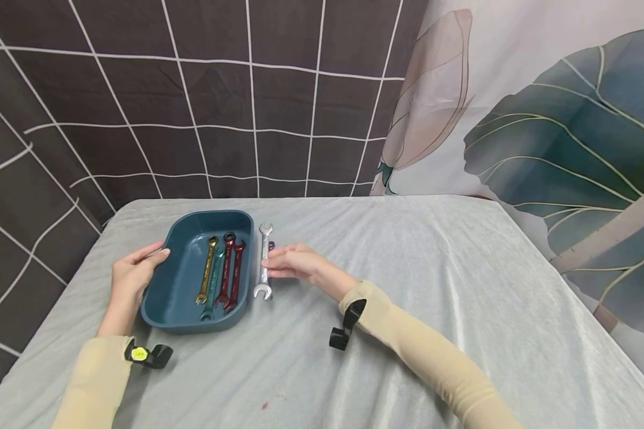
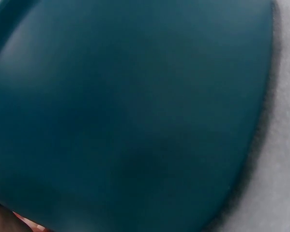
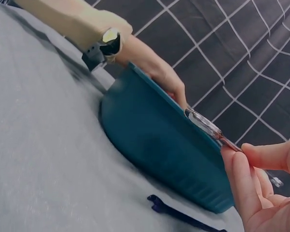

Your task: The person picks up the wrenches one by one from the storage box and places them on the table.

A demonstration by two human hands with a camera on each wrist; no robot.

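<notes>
My right hand (image 1: 295, 262) pinches a silver wrench (image 1: 265, 262) between thumb and fingers, just right of a blue plastic basin (image 1: 155, 322). In the right wrist view the silver wrench (image 3: 205, 124) is raised off the cloth, beside the basin's (image 3: 149, 140) rim. A dark blue-purple wrench (image 3: 178, 212) lies on the cloth beneath it, mostly hidden by the hand in the head view. The left hand (image 1: 131, 277) grips the basin's left rim. Inside the basin lie a gold wrench (image 1: 207, 271), a green wrench (image 1: 213, 283) and two red wrenches (image 1: 226, 271), side by side.
A grey cloth (image 1: 408, 268) covers the table. Behind it hangs a dark curtain with a white grid (image 1: 220, 101), with a leaf-patterned curtain (image 1: 569, 149) on the right. Black wrist cameras (image 1: 347, 325) sit on both sleeves.
</notes>
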